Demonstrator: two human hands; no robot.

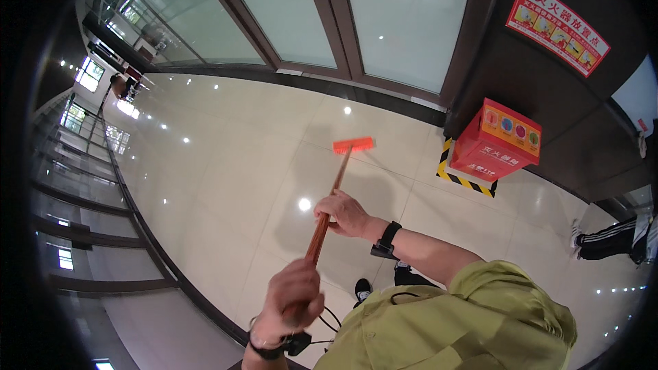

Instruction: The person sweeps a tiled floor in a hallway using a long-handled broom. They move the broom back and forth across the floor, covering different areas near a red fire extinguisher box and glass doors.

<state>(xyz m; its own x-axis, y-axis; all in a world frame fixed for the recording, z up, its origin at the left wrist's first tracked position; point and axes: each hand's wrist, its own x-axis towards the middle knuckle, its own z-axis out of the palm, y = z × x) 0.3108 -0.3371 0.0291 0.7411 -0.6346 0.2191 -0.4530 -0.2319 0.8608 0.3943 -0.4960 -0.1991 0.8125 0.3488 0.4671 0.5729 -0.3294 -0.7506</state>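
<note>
A push broom reaches out before me, with an orange bristled head [352,145] resting on the tiled floor. Its reddish-brown wooden handle [320,234] slants back towards my body. My left hand [295,293], slightly blurred, is closed around the near end of the handle. Further down the shaft, my right hand [347,213] wraps around it with the wrist bent. Dark straps with small devices sit on both wrists. Both of my shoes [363,289] show partly below my arms.
Framed glass doors [411,25] line the far side above a dark threshold. To the right, a red fire extinguisher box [496,141] stands within black-and-yellow floor tape [467,185]. A bystander's legs [606,239] appear at the right. Glass panels [113,262] run along the left; another person [122,87] is far off.
</note>
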